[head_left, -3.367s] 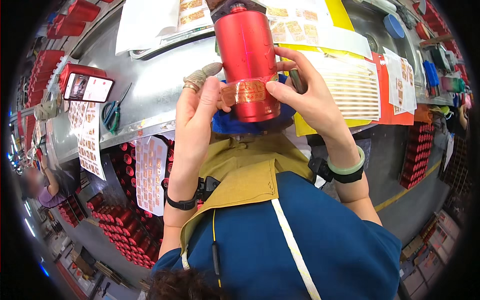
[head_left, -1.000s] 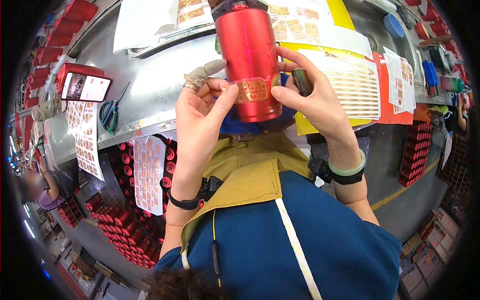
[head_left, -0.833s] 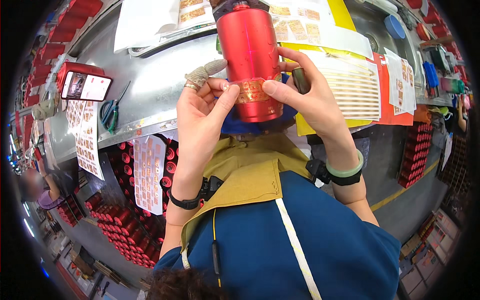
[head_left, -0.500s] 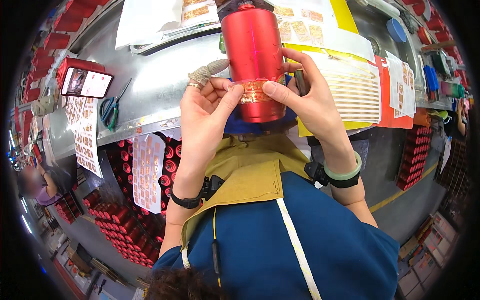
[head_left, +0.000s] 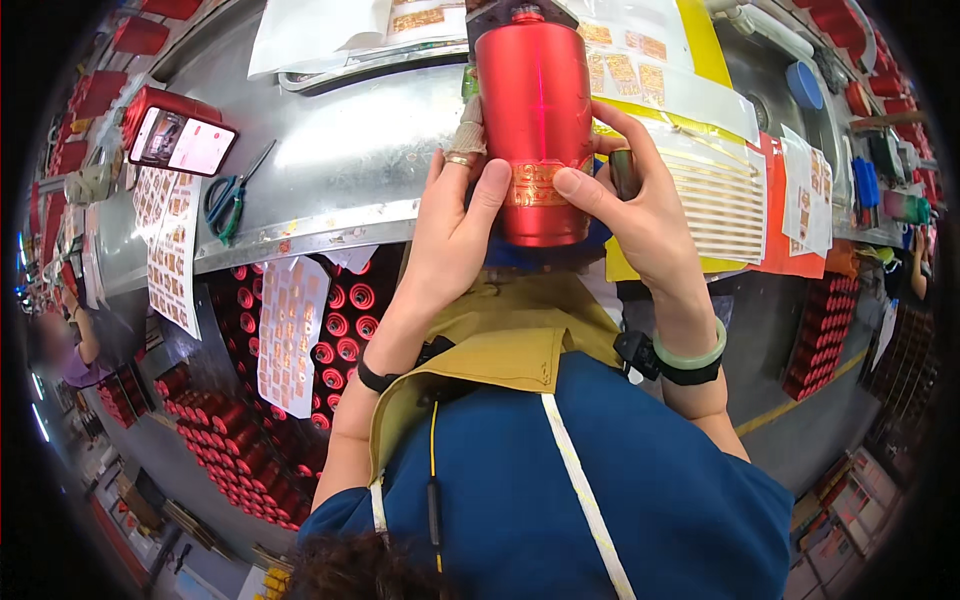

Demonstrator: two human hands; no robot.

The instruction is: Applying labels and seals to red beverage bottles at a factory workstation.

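Steel counter point(head_left: 340, 140), gold-printed sheets point(head_left: 622, 75) at far right, runs across a workshop. At its near edge, a red bottle point(head_left: 540, 100) is held from both sides. Moments ago the left grip point(head_left: 452, 228) pinched the end of the gold label point(head_left: 537, 185); now it cups the bottle's left side, that end seemingly laid down. The right grip point(head_left: 643, 218) clasps opposite, thumb pressing the label.
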